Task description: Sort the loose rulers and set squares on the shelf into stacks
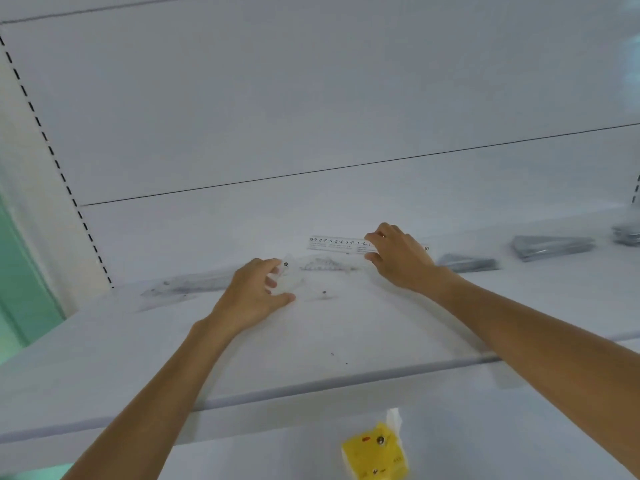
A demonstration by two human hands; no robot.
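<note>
Ruler numbered 10 to 0, right hand gripping, shelf.

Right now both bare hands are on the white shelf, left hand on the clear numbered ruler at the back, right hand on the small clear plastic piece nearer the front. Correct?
Hands are swapped. In the head view the right hand is on the clear numbered ruler at the back of the white shelf, and the left hand is on the small clear plastic piece nearer the front. The rest stands.
</note>
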